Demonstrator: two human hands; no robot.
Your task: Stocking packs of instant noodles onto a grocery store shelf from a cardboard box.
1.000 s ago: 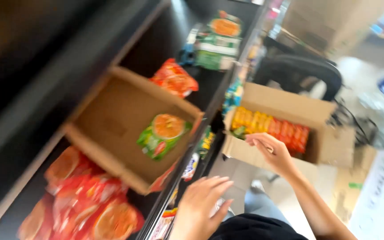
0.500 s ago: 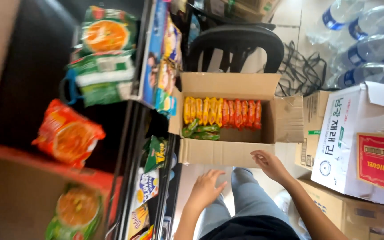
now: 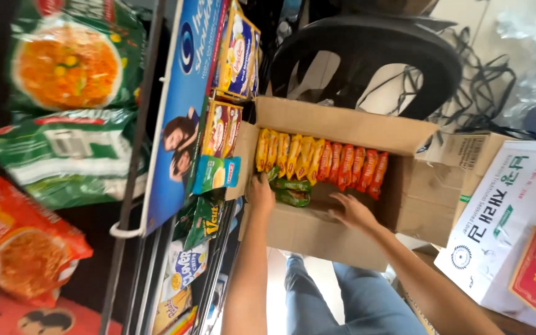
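An open cardboard box [image 3: 317, 232] sits in front of me, below the shelf edge. Inside stand a row of yellow noodle packets [image 3: 286, 154] and a row of red ones [image 3: 353, 166], with green packets [image 3: 291, 191] lying at the near left. My left hand [image 3: 260, 191] reaches into the box's left end, touching the green packets. My right hand [image 3: 352, 211] is inside the box near its middle, fingers spread over the bare bottom, holding nothing that I can see.
A metal shelf rack [image 3: 133, 205] on the left holds green noodle bags [image 3: 69, 105], a red bag [image 3: 23, 245] and boxed snacks [image 3: 221, 130]. A black plastic chair [image 3: 373, 56] stands behind the box. White and red cartons [image 3: 510, 211] are at the right.
My view dropped from the shelf to the box. Both hands moved forward from above my lap into the box.
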